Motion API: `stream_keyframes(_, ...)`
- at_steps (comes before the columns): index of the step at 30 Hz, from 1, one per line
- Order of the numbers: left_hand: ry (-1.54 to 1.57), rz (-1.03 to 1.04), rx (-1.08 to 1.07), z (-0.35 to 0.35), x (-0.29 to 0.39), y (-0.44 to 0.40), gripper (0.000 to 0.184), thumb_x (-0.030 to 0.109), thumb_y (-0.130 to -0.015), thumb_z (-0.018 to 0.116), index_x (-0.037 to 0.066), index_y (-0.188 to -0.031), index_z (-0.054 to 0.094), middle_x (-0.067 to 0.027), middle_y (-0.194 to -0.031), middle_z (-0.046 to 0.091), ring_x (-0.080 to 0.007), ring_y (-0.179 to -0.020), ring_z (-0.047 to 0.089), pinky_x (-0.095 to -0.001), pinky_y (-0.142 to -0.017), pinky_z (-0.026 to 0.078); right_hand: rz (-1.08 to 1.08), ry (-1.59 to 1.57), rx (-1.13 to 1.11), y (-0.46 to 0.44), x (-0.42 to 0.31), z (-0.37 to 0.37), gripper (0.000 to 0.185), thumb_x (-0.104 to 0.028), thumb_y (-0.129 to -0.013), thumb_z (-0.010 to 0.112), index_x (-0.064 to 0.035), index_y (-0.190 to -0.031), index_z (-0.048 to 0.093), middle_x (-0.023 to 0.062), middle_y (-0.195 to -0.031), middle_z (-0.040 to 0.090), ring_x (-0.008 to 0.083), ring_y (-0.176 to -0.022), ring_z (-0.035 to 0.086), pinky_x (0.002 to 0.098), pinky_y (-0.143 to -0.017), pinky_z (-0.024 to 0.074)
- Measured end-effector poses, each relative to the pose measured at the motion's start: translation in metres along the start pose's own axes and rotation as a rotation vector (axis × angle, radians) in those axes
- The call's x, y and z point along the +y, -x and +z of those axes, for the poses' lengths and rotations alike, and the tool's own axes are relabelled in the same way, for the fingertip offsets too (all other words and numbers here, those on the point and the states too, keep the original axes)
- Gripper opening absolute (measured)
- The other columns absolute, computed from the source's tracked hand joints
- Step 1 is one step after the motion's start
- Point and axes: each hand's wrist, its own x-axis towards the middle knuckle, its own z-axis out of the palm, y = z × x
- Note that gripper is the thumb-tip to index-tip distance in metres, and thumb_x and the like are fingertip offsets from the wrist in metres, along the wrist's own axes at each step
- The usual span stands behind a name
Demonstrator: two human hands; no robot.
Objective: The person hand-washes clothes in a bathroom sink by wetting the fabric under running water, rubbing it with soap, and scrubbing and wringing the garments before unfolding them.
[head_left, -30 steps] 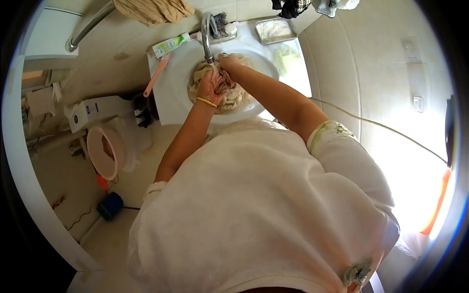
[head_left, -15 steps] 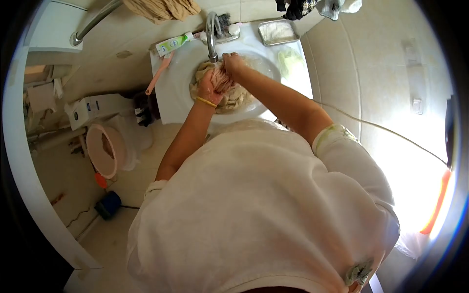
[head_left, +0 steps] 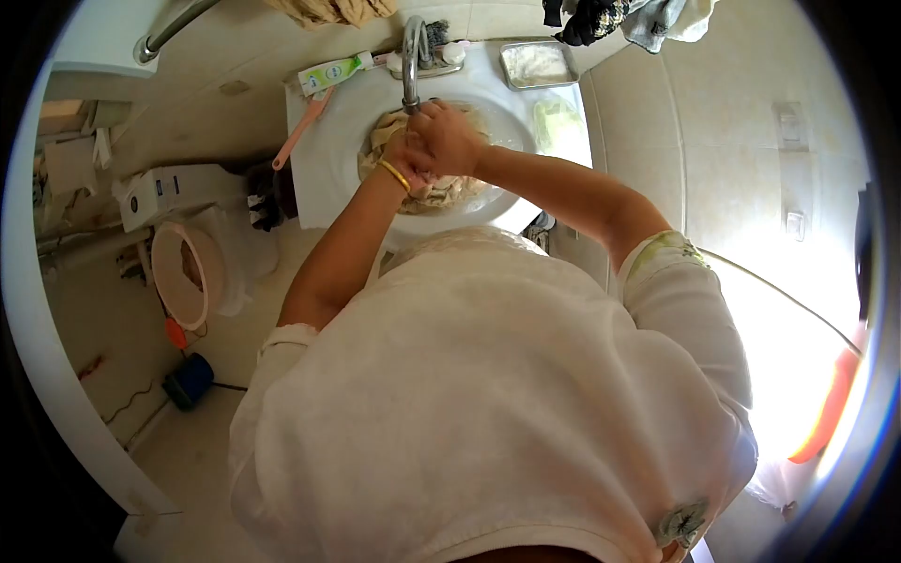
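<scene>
Over the washbasin (head_left: 518, 131), beyond the white shirt (head_left: 479, 375) that fills our near view, we have both hands pressed together. Our left hand (head_left: 406, 156), below a yellow bracelet (head_left: 395, 176), is curled nearly closed; our right hand (head_left: 449, 139) folds over it, fingers bent tightly inward. We cannot tell how much cloth is caught between them, since the hands hide it. Beneath and around them the wet beige cloth (head_left: 452, 195) lies crumpled in the basin.

Off to our left, on the floor, are a pink tub (head_left: 157, 274) and a dark blue container (head_left: 189, 381). On the counter, a pink-handled brush (head_left: 302, 129) sticks out over the left edge near a green-and-white tube (head_left: 330, 74). To the basin's right we see a pale green packet (head_left: 557, 126), with a metal tray (head_left: 539, 65) behind it. The faucet (head_left: 411, 58) arches down just behind our hands. Farthest off, brown fabric (head_left: 333, 8) hangs above the counter's left.
</scene>
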Motion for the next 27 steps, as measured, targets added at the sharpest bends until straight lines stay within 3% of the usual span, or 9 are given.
stream_keyframes(2,0.860,-0.650,0.112,0.008,0.041,-0.001,0.030,0.037,-0.087,0.040,0.012,-0.082,0.056,-0.0049,-0.073,0.059,-0.0191,-0.066,0.057,-0.0354,-0.050,0.046,0.159,0.023,0.081,-0.010,-0.001,0.007,0.033,-0.036,-0.074,0.057,-0.0029,-0.076,0.060,0.0173,-0.084,0.058,0.0360,-0.084,0.053,0.0436,-0.077,0.0412)
stream_keyframes(5,0.686,-0.586,0.113,0.009,0.053,-0.008,0.029,0.030,-0.087,0.039,0.012,-0.073,0.056,-0.0062,-0.061,0.056,-0.0209,-0.054,0.054,-0.0339,-0.047,0.044,0.483,-0.074,0.159,-0.020,-0.009,0.011,0.036,-0.037,-0.076,0.053,-0.0017,-0.070,0.059,0.0179,-0.074,0.058,0.0370,-0.074,0.055,0.0438,-0.069,0.0439)
stream_keyframes(8,0.168,-0.389,0.594,0.016,0.023,-0.021,0.027,0.029,-0.087,0.044,0.012,-0.069,0.054,-0.0062,-0.056,0.054,-0.0197,-0.047,0.051,-0.0320,-0.043,0.041,0.739,-0.226,0.158,-0.031,0.012,0.029,0.035,-0.036,-0.078,0.051,-0.0013,-0.074,0.058,0.0184,-0.073,0.058,0.0372,-0.067,0.056,0.0429,-0.063,0.0460)
stream_keyframes(11,-0.984,-0.033,0.313,-0.009,-0.014,-0.029,0.021,0.028,-0.089,0.046,0.009,-0.084,0.054,-0.0031,-0.066,0.055,-0.0135,-0.059,0.055,-0.0279,-0.047,0.045,1.111,-0.817,0.345,-0.032,0.047,0.054,0.034,-0.035,-0.086,0.043,-0.0044,-0.080,0.055,0.0153,-0.072,0.057,0.0355,-0.064,0.054,0.0420,-0.064,0.0467)
stream_keyframes(14,0.216,-0.250,0.011,0.007,0.057,0.007,0.022,0.030,-0.088,0.050,0.009,-0.095,0.053,-0.0031,-0.078,0.057,-0.0159,-0.067,0.059,-0.0297,-0.054,0.050,1.375,-1.868,0.464,-0.017,0.075,0.039,0.030,-0.037,-0.093,0.032,-0.0116,-0.101,0.046,0.0109,-0.079,0.052,0.0304,-0.074,0.052,0.0494,-0.075,0.0441)
stream_keyframes(18,0.238,-0.325,0.279,0.003,0.071,0.035,0.032,0.031,-0.088,0.050,0.009,-0.112,0.048,-0.0060,-0.104,0.056,-0.0200,-0.093,0.059,-0.0330,-0.069,0.054,1.390,-1.848,0.501,0.011,0.069,-0.001,0.035,-0.041,-0.093,0.031,-0.0118,-0.108,0.044,0.0127,-0.100,0.050,0.0310,-0.098,0.049,0.0649,-0.084,0.0327)
stream_keyframes(22,0.843,-0.211,0.254,-0.009,0.035,0.028,0.032,0.031,-0.089,0.046,0.007,-0.110,0.049,-0.0090,-0.104,0.056,-0.0221,-0.098,0.056,-0.0361,-0.078,0.051,1.292,-1.896,0.414,0.012,0.029,-0.005,0.037,-0.038,-0.093,0.031,-0.0128,-0.119,0.041,0.0134,-0.112,0.048,0.0330,-0.105,0.048,0.0586,-0.092,0.0324)
stream_keyframes(24,1.048,-0.163,0.275,0.000,0.035,0.023,0.031,0.030,-0.090,0.044,0.006,-0.109,0.050,-0.0087,-0.102,0.057,-0.0227,-0.096,0.056,-0.0373,-0.079,0.049,1.153,-1.410,0.235,0.013,-0.016,0.000,0.034,-0.036,-0.090,0.039,-0.0097,-0.108,0.050,0.0131,-0.100,0.055,0.0289,-0.088,0.057,0.0460,-0.078,0.0449)
stream_keyframes(27,1.288,0.008,-0.416,-0.017,-0.022,-0.012,0.031,0.032,-0.091,0.039,0.007,-0.103,0.053,-0.0069,-0.095,0.059,-0.0206,-0.087,0.056,-0.0368,-0.073,0.048,0.692,-0.377,0.188,0.008,-0.048,0.023,0.036,-0.036,-0.087,0.045,-0.0042,-0.098,0.054,0.0122,-0.087,0.059,0.0264,-0.076,0.060,0.0417,-0.068,0.0470)
